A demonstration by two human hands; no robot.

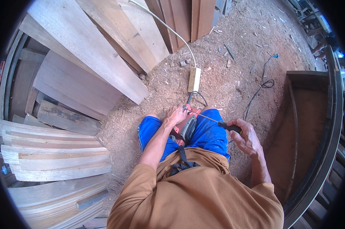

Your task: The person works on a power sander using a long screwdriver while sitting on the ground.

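Note:
A red power tool (pixel 188 119) with a dark grey-black part rests between my thighs, over my blue shorts. My left hand (pixel 175 115) closes on the tool's far end, near where its black cord comes out. My right hand (pixel 247 138) is wrapped around the black handle of a screwdriver (pixel 230 127). The screwdriver's long thin shaft points left across the tool, and its tip meets the tool beside my left fingertips. What exactly the tip touches is too small to make out.
Ahead lies a pale wooden block (pixel 194 79) with a white cable (pixel 172 30) and the black cord running to it. Planks (pixel 92 49) lean and stack along the left. A loose black cord with a blue plug (pixel 275 56) crosses the sawdust-covered floor. A large brown trough-like box (pixel 308 114) stands at right.

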